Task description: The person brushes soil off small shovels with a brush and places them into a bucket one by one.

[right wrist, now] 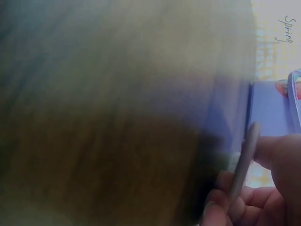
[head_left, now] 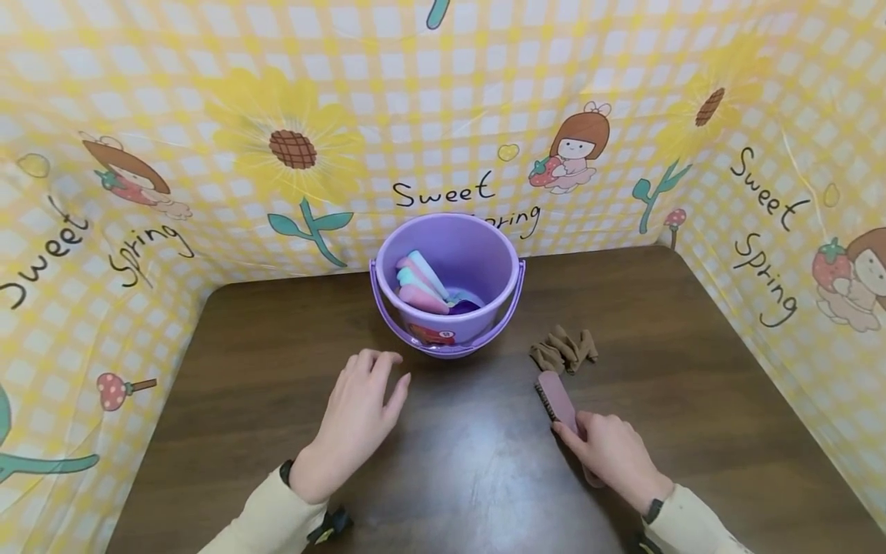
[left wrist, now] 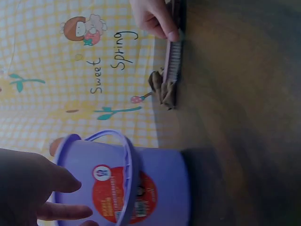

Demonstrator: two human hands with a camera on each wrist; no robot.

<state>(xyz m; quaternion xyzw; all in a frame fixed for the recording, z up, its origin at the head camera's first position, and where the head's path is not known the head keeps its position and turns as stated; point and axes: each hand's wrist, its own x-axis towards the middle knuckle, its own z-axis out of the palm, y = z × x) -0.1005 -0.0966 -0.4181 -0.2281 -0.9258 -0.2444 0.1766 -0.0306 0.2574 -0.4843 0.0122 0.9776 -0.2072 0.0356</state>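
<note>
My right hand grips a pink brush by its handle, low over the table, with the dark bristles facing left. Just past the brush head lies a crumpled brown cloth; in the left wrist view the brush meets the cloth. In the right wrist view, fingers and thumb wrap the thin brush handle. My left hand holds nothing, its fingers loosely bent, near the front left of a purple bucket. Pink and light blue things lean inside the bucket.
The bucket's handle hangs down at its front. A dark brown wooden table bears everything. Yellow checked cloth with printed flowers and figures walls off the back and both sides.
</note>
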